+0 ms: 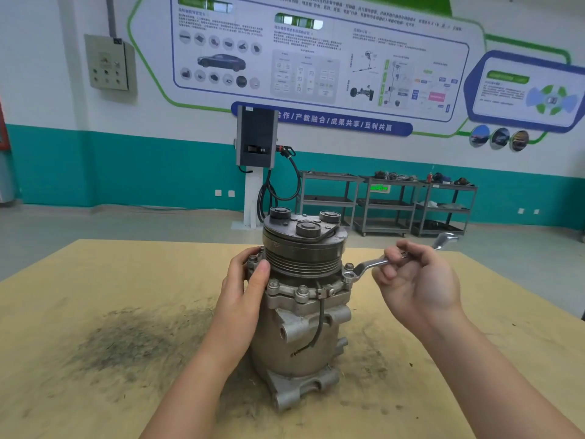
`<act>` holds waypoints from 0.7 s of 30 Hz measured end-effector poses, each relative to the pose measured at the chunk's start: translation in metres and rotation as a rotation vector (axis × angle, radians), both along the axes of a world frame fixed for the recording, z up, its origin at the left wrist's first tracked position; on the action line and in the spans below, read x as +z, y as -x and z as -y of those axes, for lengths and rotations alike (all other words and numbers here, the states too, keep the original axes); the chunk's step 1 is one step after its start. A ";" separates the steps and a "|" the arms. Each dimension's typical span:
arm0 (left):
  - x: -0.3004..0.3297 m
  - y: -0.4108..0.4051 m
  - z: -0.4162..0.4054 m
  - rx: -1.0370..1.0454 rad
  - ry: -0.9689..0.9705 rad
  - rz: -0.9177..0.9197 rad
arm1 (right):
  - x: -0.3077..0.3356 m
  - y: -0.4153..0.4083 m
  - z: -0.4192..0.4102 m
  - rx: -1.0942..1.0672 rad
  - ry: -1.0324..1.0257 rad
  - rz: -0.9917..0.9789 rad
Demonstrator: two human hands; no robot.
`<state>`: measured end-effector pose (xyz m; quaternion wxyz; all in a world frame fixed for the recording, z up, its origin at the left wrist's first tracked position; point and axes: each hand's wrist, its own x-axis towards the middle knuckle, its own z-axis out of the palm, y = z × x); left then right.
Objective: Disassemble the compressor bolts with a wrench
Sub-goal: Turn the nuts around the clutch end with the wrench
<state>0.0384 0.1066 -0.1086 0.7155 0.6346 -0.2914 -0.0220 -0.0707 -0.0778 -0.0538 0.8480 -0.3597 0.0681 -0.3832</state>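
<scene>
The room was evenly and brightly lit from overhead, with no hard glare anywhere. Shadows stayed soft: a faint one lay under the compressor (302,312) on the tabletop (95,280), and the undersides of both forearms were a little darker. The wide lens bowed the wall poster (316,58) and the teal wall band (126,172) toward the edges. Poster text was soft and unreadable at the top, and the far carts (389,201) looked slightly smeared.

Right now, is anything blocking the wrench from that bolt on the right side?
Nothing visible. The wrench, held by the right hand, already has its ring end at the right bolt; the pulley sits just beside it.
</scene>
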 end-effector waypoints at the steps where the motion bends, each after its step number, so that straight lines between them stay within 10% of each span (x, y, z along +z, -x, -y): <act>1: 0.000 0.000 0.000 -0.002 0.001 0.002 | 0.000 -0.002 0.002 0.032 0.007 -0.017; 9: 0.000 0.000 0.000 -0.001 -0.015 0.007 | -0.026 0.016 -0.010 -0.123 0.212 0.134; 15: -0.001 0.004 0.003 0.025 -0.007 -0.009 | -0.046 0.034 -0.062 -0.584 0.890 0.120; 21: 0.000 0.003 0.001 0.019 -0.018 -0.003 | -0.042 0.020 -0.085 -0.732 0.950 0.056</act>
